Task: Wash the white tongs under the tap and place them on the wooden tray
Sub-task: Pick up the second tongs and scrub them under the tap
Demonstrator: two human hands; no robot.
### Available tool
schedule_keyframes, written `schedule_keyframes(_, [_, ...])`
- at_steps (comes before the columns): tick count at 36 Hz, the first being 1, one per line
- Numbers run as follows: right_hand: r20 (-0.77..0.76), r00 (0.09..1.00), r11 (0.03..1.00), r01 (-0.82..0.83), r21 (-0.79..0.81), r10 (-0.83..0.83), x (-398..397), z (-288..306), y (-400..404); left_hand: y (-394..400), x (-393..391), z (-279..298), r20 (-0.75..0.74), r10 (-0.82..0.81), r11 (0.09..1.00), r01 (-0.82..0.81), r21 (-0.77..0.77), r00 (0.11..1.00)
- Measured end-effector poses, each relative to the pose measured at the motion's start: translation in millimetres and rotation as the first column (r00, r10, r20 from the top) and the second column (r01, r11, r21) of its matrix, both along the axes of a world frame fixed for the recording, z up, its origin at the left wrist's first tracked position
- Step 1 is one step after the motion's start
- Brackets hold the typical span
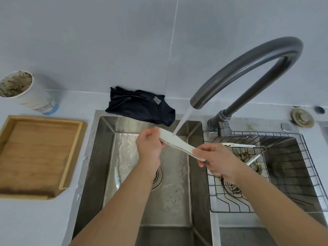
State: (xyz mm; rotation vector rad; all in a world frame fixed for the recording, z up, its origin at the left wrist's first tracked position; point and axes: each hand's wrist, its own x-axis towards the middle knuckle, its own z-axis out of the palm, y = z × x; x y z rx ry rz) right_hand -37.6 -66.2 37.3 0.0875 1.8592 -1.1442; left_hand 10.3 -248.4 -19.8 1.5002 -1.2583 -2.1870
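1. You hold the white tongs (179,143) over the left sink bowl (104,157), and they slant from far left down to near right.
2. Your left hand (150,148) is curled tight around the far left end of the tongs.
3. Your right hand (215,159) is pinched tight on the near right end.
4. Water runs from the dark tap (248,68) and hits the tongs just beside your left hand.
5. The wooden tray (10,132) lies on the counter to the left of the sink, and nothing is on it.
6. A dirty paper cup (26,91) stands behind the tray, by the wall.
7. A dark cloth (140,107) lies on the far edge of the sink.
8. A wire rack (291,174) sits in the right bowl, with more tools lying on it.
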Motion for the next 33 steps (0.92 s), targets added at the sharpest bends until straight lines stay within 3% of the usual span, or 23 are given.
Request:
schedule_keyframes(5, [-0.045,0.999,0.999,0.002,0.042,-0.001,1,0,9,3,5,-2,-0.045,-0.074,0.997,0.074,0.003,0.996])
schedule_keyframes(10, [-0.189,0.981,0.995,-0.030,0.100,0.049,9,-1,-6,21,10,-2,-0.109,-0.332,0.943,0.332,-0.017,0.937])
schedule_keyframes(17, [-0.319,0.942,0.994,-0.082,0.076,0.102,15,6,-5,1,-3,6,-0.041,-0.173,0.978,0.166,-0.126,0.984])
schedule_keyframes(22, [-0.483,0.844,0.967,-0.152,0.205,0.235,16,10,-1,-1,-8,15,-0.086,-0.100,0.994,0.104,0.041,0.991])
schedule_keyframes(26, [-0.548,0.769,0.932,-0.171,0.319,0.328,21,13,-5,4,-6,15,-0.062,-0.204,0.978,0.207,0.039,0.977])
schedule_keyframes(29, [-0.598,0.709,0.912,-0.163,0.376,0.374,26,13,-12,13,-1,16,-0.124,-0.290,0.955,0.295,0.028,0.949])
schedule_keyframes(33, [-0.628,0.659,0.899,-0.188,0.397,0.415,29,14,-16,8,-3,15,-0.046,-0.156,0.988,0.157,0.004,0.987])
